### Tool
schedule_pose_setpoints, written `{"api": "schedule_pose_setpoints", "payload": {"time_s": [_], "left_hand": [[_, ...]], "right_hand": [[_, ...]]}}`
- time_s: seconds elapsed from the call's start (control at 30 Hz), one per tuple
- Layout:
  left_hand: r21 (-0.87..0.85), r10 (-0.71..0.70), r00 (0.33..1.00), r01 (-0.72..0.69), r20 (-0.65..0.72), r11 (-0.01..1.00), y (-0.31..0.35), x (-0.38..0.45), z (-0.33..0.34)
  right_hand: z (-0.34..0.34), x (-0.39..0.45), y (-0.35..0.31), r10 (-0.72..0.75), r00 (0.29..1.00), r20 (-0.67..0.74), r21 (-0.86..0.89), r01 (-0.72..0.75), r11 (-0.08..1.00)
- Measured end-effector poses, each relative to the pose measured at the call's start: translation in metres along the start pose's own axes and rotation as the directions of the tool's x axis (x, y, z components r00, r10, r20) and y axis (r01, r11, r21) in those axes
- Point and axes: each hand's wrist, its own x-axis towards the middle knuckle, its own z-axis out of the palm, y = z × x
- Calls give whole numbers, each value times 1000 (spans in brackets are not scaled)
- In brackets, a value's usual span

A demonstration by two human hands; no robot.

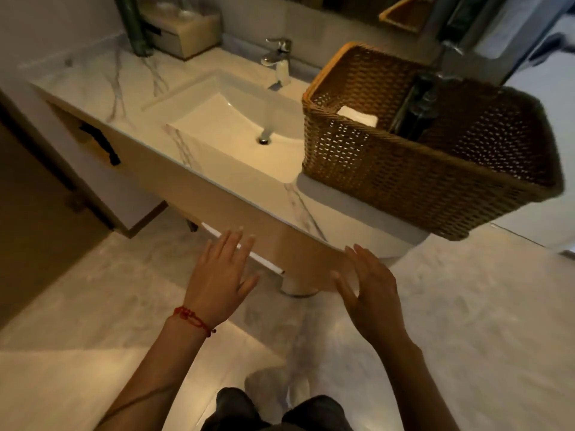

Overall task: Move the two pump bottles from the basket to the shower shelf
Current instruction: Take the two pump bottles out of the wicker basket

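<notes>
Two dark pump bottles (413, 113) stood up tall in the woven basket (420, 188), far and to the right. Both hands were spread and held nothing. The right hand (370, 290) was nearer than the left hand (219, 275). The basket sat beside the sink (217, 110) in a dim bathroom.

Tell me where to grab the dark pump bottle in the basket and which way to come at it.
Judging by its pose, take the dark pump bottle around the neck just under the pump head, coming from above with the right hand. It stands upright, and the wicker basket walls block its sides, so only its top is open to reach. Its lower body is hidden and blurred.
</notes>
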Motion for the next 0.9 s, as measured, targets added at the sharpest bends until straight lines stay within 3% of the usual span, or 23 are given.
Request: {"api": "schedule_pose_setpoints", "payload": {"time_s": [0.17,0.43,0.73,0.9], "left_hand": [[15,148,989,-148,0,989,62,38,-2],[-43,231,971,-234,-64,971,121,85,-11],[-126,289,915,-334,-282,934,150,143,-51],[-215,314,884,-400,-345,891,159,201,-72]], "right_hand": [[-32,-4,47,96,994,-57,1,-96,995],[-88,18,80,87,972,-217,55,-77,996],[-146,68,91,30,919,-394,128,22,992],[-165,116,103,48,902,-430,99,-6,995]]}}
